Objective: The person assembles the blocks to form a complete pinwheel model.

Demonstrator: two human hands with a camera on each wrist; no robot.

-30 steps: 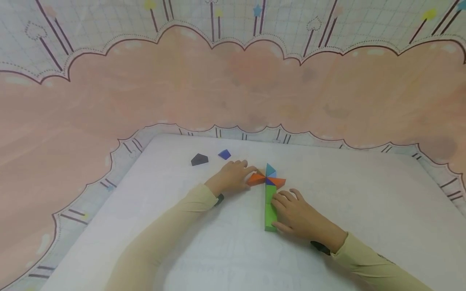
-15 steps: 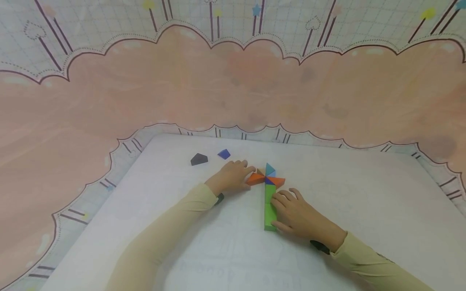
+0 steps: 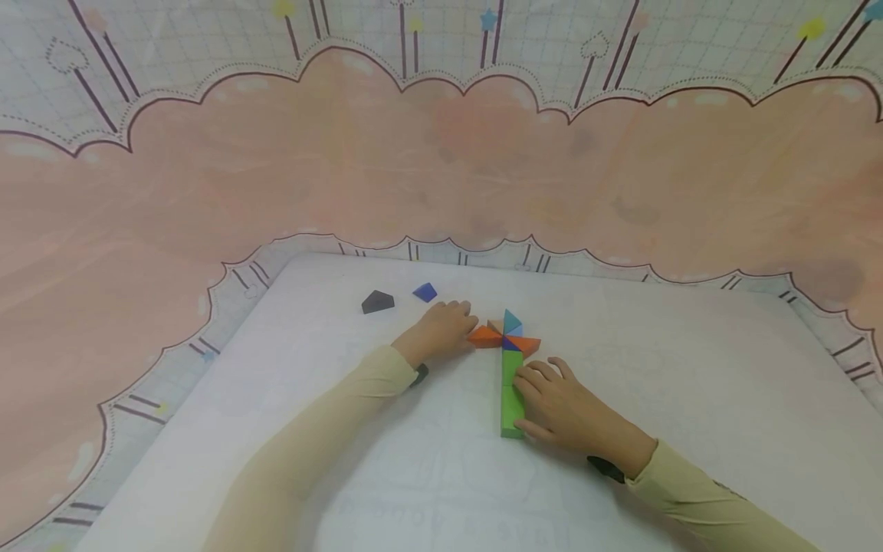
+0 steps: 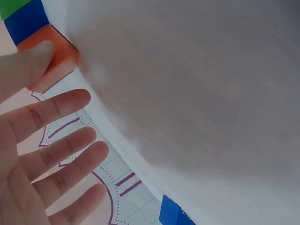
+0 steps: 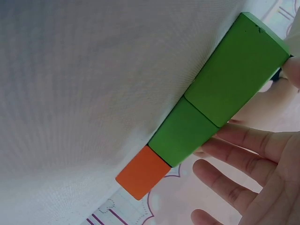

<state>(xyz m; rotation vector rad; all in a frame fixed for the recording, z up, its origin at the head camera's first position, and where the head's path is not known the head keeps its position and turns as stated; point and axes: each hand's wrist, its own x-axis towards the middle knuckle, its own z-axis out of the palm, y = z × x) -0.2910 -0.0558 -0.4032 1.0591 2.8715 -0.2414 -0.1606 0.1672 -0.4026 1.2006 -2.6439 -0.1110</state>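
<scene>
Painted wooden blocks form a pinwheel shape on the white tabletop. Its stem is two green blocks (image 3: 510, 399), laid end to end. My right hand (image 3: 562, 402) lies along the stem's right side, fingertips and thumb at its edge, also seen in the right wrist view beside the larger green block (image 5: 239, 70). Left of the centre is an orange block (image 3: 485, 338). My left hand (image 3: 436, 333) is beside it with fingers extended; in the left wrist view the thumb overlaps the orange block (image 4: 63, 56), and contact is unclear. Teal (image 3: 511, 320), tan (image 3: 494, 326) and dark blue (image 3: 510, 345) pieces meet at the centre.
A dark grey five-sided block (image 3: 378, 303) and a separate blue block (image 3: 425, 292) lie farther back, left of the pinwheel. Another orange block (image 3: 529, 346) points right from the centre. A patterned peach cloth (image 3: 483, 169) hangs behind the white tabletop (image 3: 690, 368).
My left hand has drawn back slightly to the left from the left orange block, which now sits at a slightly different angle. My right hand has stayed beside the green blocks.
</scene>
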